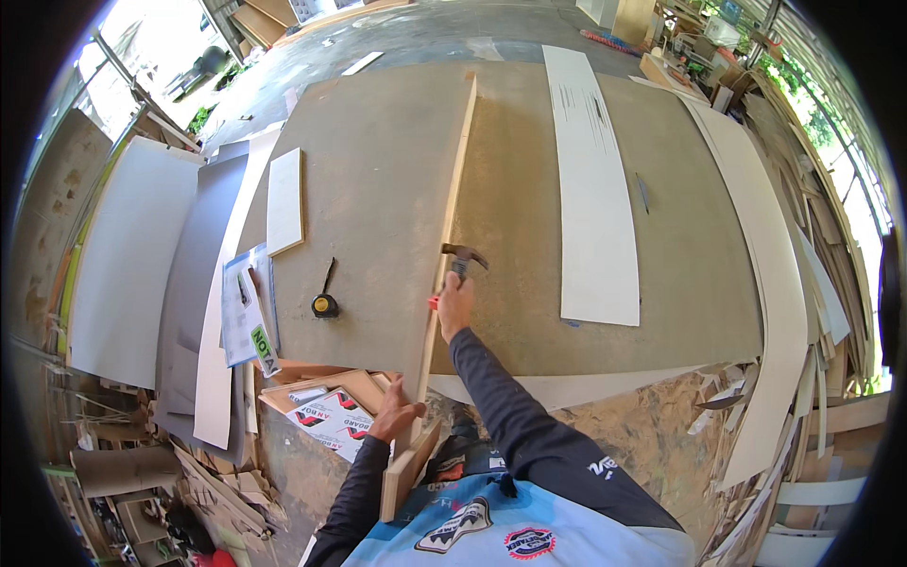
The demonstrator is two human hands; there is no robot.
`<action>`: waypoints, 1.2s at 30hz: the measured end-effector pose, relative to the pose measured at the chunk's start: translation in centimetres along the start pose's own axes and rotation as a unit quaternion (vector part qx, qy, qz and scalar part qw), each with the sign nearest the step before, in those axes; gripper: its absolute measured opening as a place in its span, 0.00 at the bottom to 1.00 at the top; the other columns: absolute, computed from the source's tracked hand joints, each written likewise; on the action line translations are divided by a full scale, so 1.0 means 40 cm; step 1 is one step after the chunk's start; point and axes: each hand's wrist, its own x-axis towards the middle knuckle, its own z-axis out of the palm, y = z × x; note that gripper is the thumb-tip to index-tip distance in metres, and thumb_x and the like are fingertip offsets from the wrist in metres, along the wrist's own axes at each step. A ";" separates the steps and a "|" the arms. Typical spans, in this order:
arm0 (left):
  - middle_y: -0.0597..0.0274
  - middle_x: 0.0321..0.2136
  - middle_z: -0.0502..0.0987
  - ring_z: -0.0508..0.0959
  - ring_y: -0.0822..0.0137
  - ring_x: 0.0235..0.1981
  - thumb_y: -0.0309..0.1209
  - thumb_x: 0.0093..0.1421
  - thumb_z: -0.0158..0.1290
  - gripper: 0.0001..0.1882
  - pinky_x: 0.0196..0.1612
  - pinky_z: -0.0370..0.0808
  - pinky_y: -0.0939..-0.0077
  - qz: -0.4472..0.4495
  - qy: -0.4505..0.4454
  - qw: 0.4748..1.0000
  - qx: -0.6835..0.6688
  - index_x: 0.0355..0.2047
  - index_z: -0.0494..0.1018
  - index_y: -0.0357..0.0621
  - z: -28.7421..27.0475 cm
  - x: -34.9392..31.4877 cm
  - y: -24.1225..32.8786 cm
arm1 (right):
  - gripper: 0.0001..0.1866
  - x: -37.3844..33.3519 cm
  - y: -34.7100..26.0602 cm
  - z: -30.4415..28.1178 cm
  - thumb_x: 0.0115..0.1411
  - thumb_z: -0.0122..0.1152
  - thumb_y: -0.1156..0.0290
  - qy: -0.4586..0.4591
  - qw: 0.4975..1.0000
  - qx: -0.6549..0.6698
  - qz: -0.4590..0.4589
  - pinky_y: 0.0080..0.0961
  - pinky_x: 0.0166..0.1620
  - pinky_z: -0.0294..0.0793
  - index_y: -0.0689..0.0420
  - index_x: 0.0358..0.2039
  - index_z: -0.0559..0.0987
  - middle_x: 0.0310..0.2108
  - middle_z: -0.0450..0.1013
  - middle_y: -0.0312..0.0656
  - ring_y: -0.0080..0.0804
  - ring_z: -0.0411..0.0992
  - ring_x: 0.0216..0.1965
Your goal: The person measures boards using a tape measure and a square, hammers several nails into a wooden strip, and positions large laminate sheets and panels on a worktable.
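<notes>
- Closed fingers of right hand (456, 304) around hammer (463, 254), high up near its head.
- Held hammer above counter (694, 246), head overlapping top edge of long board (458, 170) in view; could not tell contact.
- Spotted small red item (434, 303) just left of right hand; could not identify.
- Set left hand (395, 419) against near end of long board, thumb over edge; could not tell whether fingers pinched it or only pressed.
- Found long board standing on edge on counter, running from far side to near side, near end sticking out past counter toward body.
- Saw short wood piece (402, 477) set at near end of long board, just beyond left hand, close to shirt.
- Logged tape measure (325, 305) on counter, left of long board, with small white panel (285, 201) farther out.
- Logged clear folder (248, 326) at counter's left edge, papers and bits on top.
- Marked long white panel (597, 198) lying flat right of long board, dark scuffs near far end; thin pen-like item (642, 192) just beside.
- Noted printed board pieces (335, 416) low by left hand, large white sheet (132, 260) at far left, stacked scrap strips (820, 227) at far right.
</notes>
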 end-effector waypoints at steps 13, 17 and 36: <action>0.47 0.47 0.70 0.69 0.49 0.52 0.30 0.38 0.59 0.36 0.56 0.67 0.65 -0.051 -0.056 0.997 -0.031 0.53 0.68 0.33 -0.071 -0.050 0.039 | 0.17 -0.074 -0.075 -0.032 0.65 0.49 0.59 -0.125 0.991 -0.004 0.042 0.28 0.20 0.70 0.62 0.30 0.66 0.17 0.66 0.40 0.30 0.68 0.14; 0.46 0.47 0.70 0.69 0.50 0.52 0.30 0.38 0.60 0.37 0.56 0.67 0.66 -0.033 -0.037 0.999 -0.019 0.53 0.67 0.33 -0.063 -0.073 -0.011 | 0.18 -0.125 -0.089 0.024 0.66 0.49 0.58 0.098 0.990 0.074 0.064 0.27 0.21 0.69 0.63 0.30 0.67 0.17 0.66 0.40 0.27 0.68 0.16; 0.48 0.54 0.64 0.64 0.49 0.59 0.28 0.37 0.63 0.41 0.61 0.62 0.62 -0.053 -0.121 0.990 0.041 0.56 0.66 0.37 -0.165 -0.457 -0.098 | 0.17 0.222 -0.061 0.091 0.63 0.50 0.58 0.153 0.985 0.076 0.001 0.27 0.19 0.63 0.57 0.22 0.67 0.19 0.63 0.34 0.24 0.64 0.17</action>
